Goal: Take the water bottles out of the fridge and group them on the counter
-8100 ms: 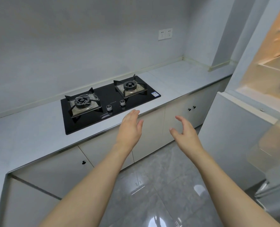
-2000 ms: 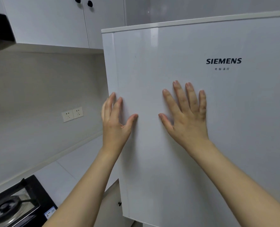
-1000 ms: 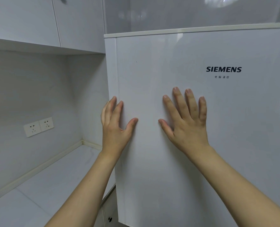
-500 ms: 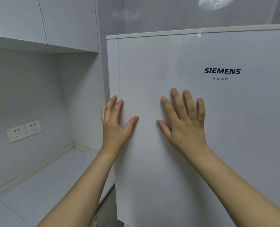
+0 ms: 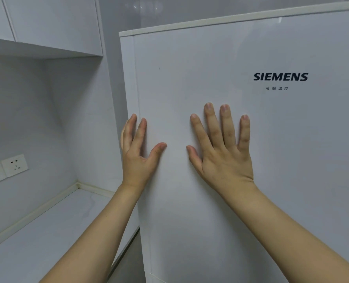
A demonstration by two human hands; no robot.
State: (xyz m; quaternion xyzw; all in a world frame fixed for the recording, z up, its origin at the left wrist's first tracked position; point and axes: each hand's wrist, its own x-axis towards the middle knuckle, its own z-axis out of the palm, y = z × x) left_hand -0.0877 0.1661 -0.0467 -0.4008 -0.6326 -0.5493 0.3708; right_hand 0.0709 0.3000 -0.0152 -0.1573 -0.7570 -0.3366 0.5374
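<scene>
One head-worn camera looks straight ahead, very near the fridge door [image 5: 251, 160] filling the frame's right; the tabletop [image 5: 36, 242] lies lower left.

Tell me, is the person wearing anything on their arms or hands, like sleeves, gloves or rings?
No. Both forearms are bare as far as the picture shows, with no sleeves in view. The left hand and right hand have no gloves, rings, watch or bracelets. The fingers have short, plain nails.

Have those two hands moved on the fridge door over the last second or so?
No. The left hand and right hand stay flat below-left of the SIEMENS logo, left still at the door's edge.
</scene>
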